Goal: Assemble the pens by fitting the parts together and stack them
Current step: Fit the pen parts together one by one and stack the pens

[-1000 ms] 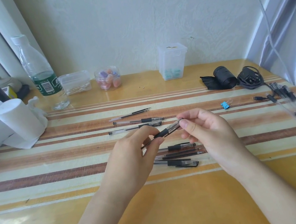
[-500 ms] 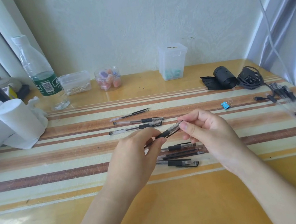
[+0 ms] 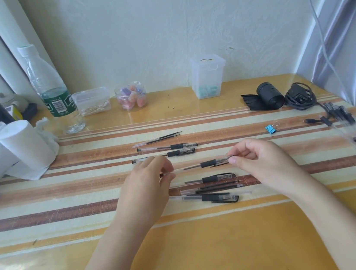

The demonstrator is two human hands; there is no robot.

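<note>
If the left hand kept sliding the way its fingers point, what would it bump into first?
Probably the capped pen just beyond the left hand, lying across its path on the table. Depth is hard to judge, so it may pass over.

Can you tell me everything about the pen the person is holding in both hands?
The held pen is a thin stick with a clear plastic barrel, a dark refill inside and a black rubbery grip near its right end. It lies almost level above the striped table. The left hand pinches its left end; the right hand pinches its right end, hiding the tip.
</note>
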